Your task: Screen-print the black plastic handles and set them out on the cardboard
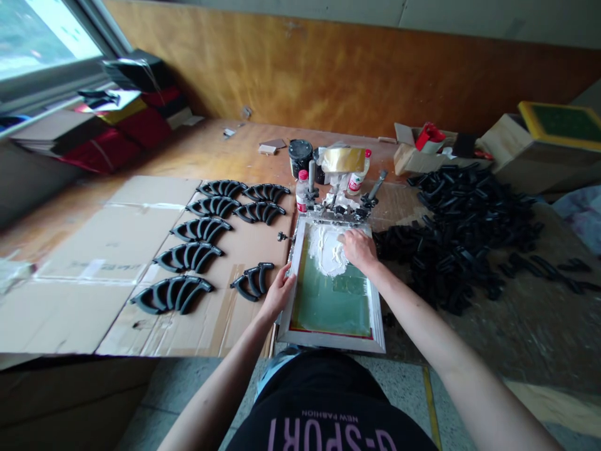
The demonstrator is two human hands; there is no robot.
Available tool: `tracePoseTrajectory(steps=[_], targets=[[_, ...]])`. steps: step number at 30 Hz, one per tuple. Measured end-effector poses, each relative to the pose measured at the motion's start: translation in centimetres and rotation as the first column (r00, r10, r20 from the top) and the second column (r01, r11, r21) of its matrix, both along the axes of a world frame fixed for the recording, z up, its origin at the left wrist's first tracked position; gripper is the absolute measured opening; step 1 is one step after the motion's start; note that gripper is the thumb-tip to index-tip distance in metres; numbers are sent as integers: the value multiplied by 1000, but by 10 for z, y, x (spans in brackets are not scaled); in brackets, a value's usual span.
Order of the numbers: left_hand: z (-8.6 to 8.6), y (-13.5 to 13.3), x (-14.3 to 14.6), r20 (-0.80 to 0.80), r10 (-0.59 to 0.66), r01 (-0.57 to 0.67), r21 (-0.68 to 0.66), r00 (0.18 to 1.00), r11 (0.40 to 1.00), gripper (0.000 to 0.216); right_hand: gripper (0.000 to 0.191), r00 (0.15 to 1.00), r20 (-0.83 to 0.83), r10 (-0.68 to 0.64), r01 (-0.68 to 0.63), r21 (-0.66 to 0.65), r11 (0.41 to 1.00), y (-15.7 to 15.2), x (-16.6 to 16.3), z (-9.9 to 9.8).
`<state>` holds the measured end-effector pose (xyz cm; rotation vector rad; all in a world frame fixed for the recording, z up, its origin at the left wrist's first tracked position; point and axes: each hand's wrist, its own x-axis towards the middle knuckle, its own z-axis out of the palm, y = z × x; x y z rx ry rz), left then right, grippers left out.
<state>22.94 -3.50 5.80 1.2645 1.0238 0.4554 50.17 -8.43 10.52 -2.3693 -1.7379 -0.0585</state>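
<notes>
A screen-printing frame (378, 326) with a pale metal border and green mesh lies in front of me, its far end at a metal hinge clamp (335, 215). Thick white ink (323, 247) is smeared over the upper mesh. My left hand (280, 291) grips the frame's left side rail. Over the ink, my right hand (360, 248) is closed, fingertips down at the white patch; what it pinches is small and mostly hidden. Left of the frame, a short group of curved black parts (253, 282) lies near my left hand.
Rows of curved black parts (190, 257) lie on flattened cardboard (117, 244) at left. A heap of loose black parts (469, 232) covers the right side. Behind the clamp stand a red-capped bottle (301, 191) and a dark tub (300, 156). An open carton (422, 160) sits back right.
</notes>
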Motion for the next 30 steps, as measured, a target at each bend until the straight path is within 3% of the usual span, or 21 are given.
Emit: tracePoseTrajectory(steps=[3,6,8,10,14,19,22,26,28,30], targets=[[0,-1,0,4,-2,2,-12,1000,1000,71,16,980,-10,196,-197,-8,980,-14,-19,1],[2,-2,1,1,17,-17,-19,1000,1000,70,18,897,-32,442,-442,-19,897,-31,-27,9],[4,-2,1,0,21,-21,-29,1000,999,70,18,840,-76,537,-540,-16,842,-38,-24,16],[6,-2,2,0,23,-23,-38,1000,999,71,16,825,-124,552,-557,-11,830,-39,-18,20],[8,-1,2,23,26,-25,-52,999,998,72,17,902,-67,427,-424,60,904,-36,-15,14],[9,-1,1,11,14,-13,-66,1000,998,74,16,854,-53,518,-513,86,854,-48,-22,5],[23,-1,1,-22,19,-20,-57,1000,998,76,11,891,-119,439,-427,111,897,-34,-16,17],[63,0,-2,-32,21,-21,12,999,1000,70,49,971,-165,174,-144,176,974,4,17,39],[87,3,-1,-25,26,-25,72,999,997,59,55,981,-189,41,3,227,974,10,45,45],[108,9,5,42,45,-50,113,998,992,55,47,963,-249,-107,181,298,937,0,73,42]])
